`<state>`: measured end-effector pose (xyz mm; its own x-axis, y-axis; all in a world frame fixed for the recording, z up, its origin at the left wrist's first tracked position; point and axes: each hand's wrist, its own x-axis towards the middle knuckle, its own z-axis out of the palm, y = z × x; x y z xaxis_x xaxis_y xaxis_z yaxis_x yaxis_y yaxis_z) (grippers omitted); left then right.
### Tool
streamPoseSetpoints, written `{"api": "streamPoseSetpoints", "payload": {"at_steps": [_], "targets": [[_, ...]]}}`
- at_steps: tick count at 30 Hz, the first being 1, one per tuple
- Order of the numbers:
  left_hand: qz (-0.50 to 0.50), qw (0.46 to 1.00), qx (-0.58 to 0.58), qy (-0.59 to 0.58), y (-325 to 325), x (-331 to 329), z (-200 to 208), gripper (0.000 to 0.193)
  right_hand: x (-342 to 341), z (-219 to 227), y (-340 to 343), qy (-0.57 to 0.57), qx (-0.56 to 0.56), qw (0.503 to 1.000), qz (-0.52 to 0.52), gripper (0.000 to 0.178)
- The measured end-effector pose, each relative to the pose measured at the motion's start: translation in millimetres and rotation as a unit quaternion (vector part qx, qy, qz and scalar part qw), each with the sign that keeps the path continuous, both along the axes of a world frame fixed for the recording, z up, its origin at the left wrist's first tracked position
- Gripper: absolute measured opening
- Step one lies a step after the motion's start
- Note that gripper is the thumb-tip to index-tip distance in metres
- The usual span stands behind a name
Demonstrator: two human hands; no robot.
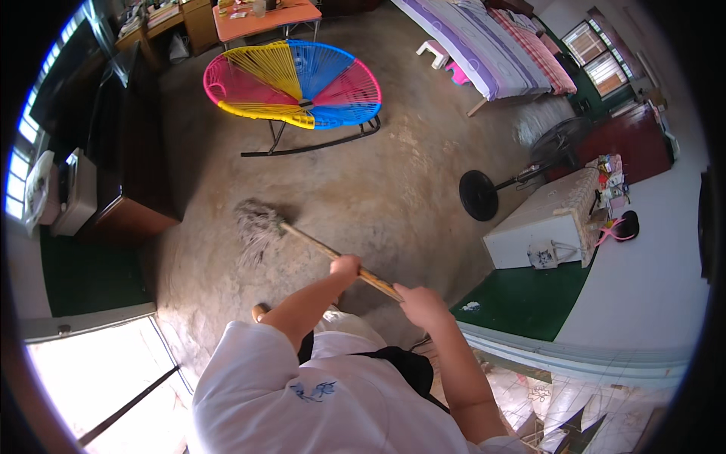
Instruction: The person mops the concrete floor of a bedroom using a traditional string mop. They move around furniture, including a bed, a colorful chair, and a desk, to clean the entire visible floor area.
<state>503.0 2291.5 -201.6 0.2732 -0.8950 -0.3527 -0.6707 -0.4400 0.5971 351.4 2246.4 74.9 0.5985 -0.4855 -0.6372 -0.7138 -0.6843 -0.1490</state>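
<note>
A broom with a wooden handle (pixel 318 244) and a grey bristle head (pixel 257 227) rests on the bare concrete floor (pixel 378 189) in front of me. My left hand (pixel 345 266) grips the handle about midway along it. Higher up the same handle, my right hand (pixel 421 304) is closed near its top end. The bristle head looks blurred and lies to my left front. My white sleeve and dark apron fill the lower middle of the picture.
A round woven chair (pixel 295 82) in pink, yellow and blue stands ahead. A dark cabinet (pixel 125 151) lines the left wall. A bed (pixel 484 41) is at the back right, a standing fan (pixel 529 170) and a white chest (pixel 541 223) to the right.
</note>
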Motion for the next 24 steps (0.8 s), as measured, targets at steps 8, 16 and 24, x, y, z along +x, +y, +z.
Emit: {"api": "streamPoseSetpoints", "payload": {"at_steps": [8, 16, 24], "targets": [[0.082, 0.991, -0.105, 0.028, -44, -51, 13, 0.016, -13, 25, 10, -0.03, 0.186, 0.971, -0.15, 0.041], [0.37, 0.676, 0.109, 0.628, 68, 39, -5, 0.028, 83, -58, 71, -0.176, 0.507, 0.804, -0.257, 0.035], [0.09, 0.918, 0.206, 0.327, 245, 149, 69, 0.025, 173, -153, 143, -0.175, 0.118, 0.977, 0.02, 0.051]]}}
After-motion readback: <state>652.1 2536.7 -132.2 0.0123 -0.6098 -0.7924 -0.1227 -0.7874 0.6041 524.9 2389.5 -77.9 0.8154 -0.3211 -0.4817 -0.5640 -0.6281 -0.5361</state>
